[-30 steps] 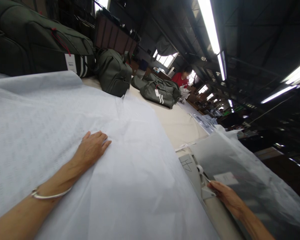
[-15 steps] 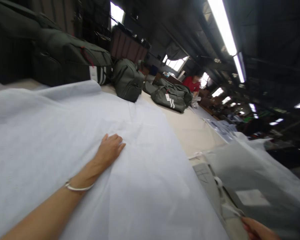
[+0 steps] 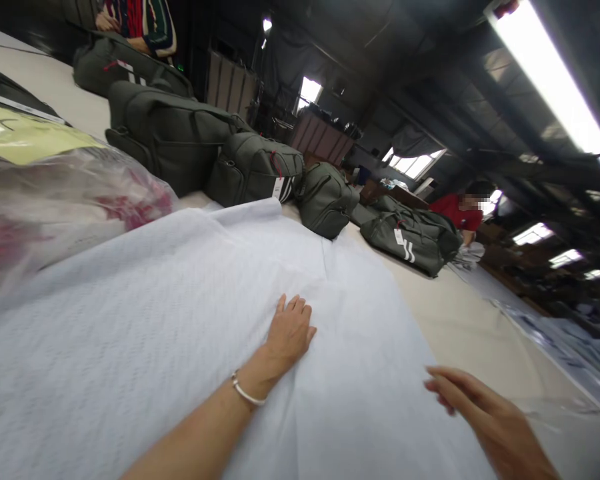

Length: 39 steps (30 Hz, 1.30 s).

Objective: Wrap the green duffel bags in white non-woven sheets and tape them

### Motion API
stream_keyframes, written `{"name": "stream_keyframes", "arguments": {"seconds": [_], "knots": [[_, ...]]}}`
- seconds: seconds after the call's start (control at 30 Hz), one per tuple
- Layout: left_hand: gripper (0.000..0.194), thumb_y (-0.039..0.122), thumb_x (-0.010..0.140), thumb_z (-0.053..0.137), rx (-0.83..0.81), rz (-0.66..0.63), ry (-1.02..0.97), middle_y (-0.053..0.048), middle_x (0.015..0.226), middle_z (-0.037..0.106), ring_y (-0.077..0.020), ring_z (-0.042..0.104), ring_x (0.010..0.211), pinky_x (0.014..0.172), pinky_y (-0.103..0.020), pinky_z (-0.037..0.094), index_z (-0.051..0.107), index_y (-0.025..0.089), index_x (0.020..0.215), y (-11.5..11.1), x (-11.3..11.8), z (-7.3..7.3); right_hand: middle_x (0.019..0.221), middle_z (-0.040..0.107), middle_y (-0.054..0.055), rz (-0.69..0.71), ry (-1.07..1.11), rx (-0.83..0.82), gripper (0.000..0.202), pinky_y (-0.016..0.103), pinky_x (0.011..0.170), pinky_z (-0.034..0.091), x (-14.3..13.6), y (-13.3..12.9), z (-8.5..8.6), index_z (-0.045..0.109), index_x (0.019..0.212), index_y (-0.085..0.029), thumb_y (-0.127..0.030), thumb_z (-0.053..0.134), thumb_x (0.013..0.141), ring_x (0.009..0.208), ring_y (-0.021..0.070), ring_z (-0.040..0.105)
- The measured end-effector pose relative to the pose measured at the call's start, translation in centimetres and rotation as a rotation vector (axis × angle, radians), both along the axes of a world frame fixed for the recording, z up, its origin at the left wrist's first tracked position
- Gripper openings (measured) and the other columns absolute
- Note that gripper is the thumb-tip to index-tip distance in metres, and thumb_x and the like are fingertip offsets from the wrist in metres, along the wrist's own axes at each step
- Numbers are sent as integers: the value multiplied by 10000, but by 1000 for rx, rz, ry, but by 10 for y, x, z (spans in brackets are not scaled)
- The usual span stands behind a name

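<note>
My left hand (image 3: 291, 328), with a pale bracelet at the wrist, rests palm down on a wide white sheet (image 3: 360, 373), its fingers stretched out. The sheet looks thin and lightly creased, and it drapes over the table in front of me. Beside the sheet's right edge hovers my right hand (image 3: 473, 397), slightly blurred. Its fingers are loosely bent, and I see nothing in them. The nearest duffel bag (image 3: 325, 200) is dark green and stands just beyond the sheet's far edge.
More dark green duffel bags (image 3: 165, 133) line the far side of the cream table (image 3: 445, 313). A clear plastic bag (image 3: 95, 200) with a yellow label lies left. One person in a striped sleeve (image 3: 160, 27) and another in red (image 3: 455, 207) stand beyond.
The view has swung left. My right hand has let go of a strap-like piece at the lower right and risen beside the sheet. My left hand remains flat on the sheet.
</note>
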<state>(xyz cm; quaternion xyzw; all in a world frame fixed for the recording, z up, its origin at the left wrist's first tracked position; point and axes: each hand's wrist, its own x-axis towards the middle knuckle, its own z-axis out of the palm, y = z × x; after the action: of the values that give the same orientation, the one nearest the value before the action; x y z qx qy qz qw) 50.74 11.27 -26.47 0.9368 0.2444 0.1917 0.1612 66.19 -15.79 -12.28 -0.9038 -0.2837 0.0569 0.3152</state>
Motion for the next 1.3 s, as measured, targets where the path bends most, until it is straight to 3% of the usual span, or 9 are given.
{"name": "stream_keyframes", "arguments": {"seconds": [0.1, 0.17, 0.23, 0.3, 0.4, 0.57, 0.73, 0.93, 1.3], "knots": [[506, 435, 901, 593, -17, 53, -2, -181, 1471, 454, -332, 341, 1413, 1178, -533, 240, 549, 129, 1302, 1, 1, -4, 787, 737, 59, 246, 246, 4, 436, 347, 664, 514, -32, 116, -14, 680, 1042, -203, -512, 646, 737, 687, 205, 621], [560, 479, 881, 607, -47, 78, 0, -183, 1505, 409, -352, 277, 1441, 1186, -550, 216, 541, 143, 1325, 1, 2, -6, 731, 720, 15, 404, 358, 12, 627, 329, 657, 487, -43, 177, -30, 522, 1292, -180, -437, 646, 733, 662, 183, 601], [592, 485, 871, 615, -84, 80, 8, -178, 1520, 387, -357, 239, 1453, 1194, -556, 194, 526, 148, 1350, 1, 3, -6, 704, 703, -14, 498, 379, 25, 623, 317, 675, 473, -41, 215, -48, 473, 1296, -178, -386, 630, 729, 659, 168, 598], [634, 478, 874, 609, -115, 72, 21, -178, 1528, 372, -356, 221, 1458, 1201, -557, 176, 487, 133, 1392, 1, 3, -5, 695, 692, -22, 541, 340, 8, 415, 318, 713, 474, -30, 237, -66, 546, 1111, -198, -350, 606, 730, 676, 163, 610], [686, 488, 879, 590, -134, 67, 28, -185, 1534, 352, -354, 211, 1462, 1209, -556, 154, 447, 102, 1428, 2, 4, -4, 682, 683, -24, 573, 301, -18, 206, 332, 743, 477, -9, 255, -88, 549, 901, -221, -333, 597, 735, 703, 171, 633], [686, 505, 877, 573, -124, 61, 8, -173, 1571, 275, -347, 174, 1474, 1212, -558, 154, 465, 101, 1421, 3, 5, -8, 711, 698, -9, 525, 432, 121, 276, 340, 798, 491, 11, 278, -106, 526, 873, -224, -390, 671, 708, 762, 182, 660], [636, 488, 934, 488, -74, 10, 24, -153, 1553, 329, -310, 191, 1476, 1213, -582, 128, 439, 108, 1440, 3, 4, -9, 770, 726, 32, 503, 517, 110, 347, 307, 720, 463, 19, 288, -102, 537, 879, -199, -450, 688, 693, 690, 144, 621], [630, 513, 937, 476, -69, 25, 39, -161, 1531, 364, -325, 259, 1453, 1205, -594, 142, 450, 132, 1438, 2, 6, -10, 753, 718, 26, 538, 478, -65, 278, 248, 582, 394, 25, 298, -97, 539, 812, -197, -419, 649, 687, 625, 113, 572], [633, 516, 936, 473, -75, 23, 54, -146, 1533, 370, -323, 237, 1461, 1213, -583, 121, 448, 131, 1438, 2, 6, -12, 542, 658, 9, 459, 324, -396, 189, 267, 519, 406, 26, 335, -95, 562, 581, -201, -227, 740, 640, 480, 124, 543]]}}
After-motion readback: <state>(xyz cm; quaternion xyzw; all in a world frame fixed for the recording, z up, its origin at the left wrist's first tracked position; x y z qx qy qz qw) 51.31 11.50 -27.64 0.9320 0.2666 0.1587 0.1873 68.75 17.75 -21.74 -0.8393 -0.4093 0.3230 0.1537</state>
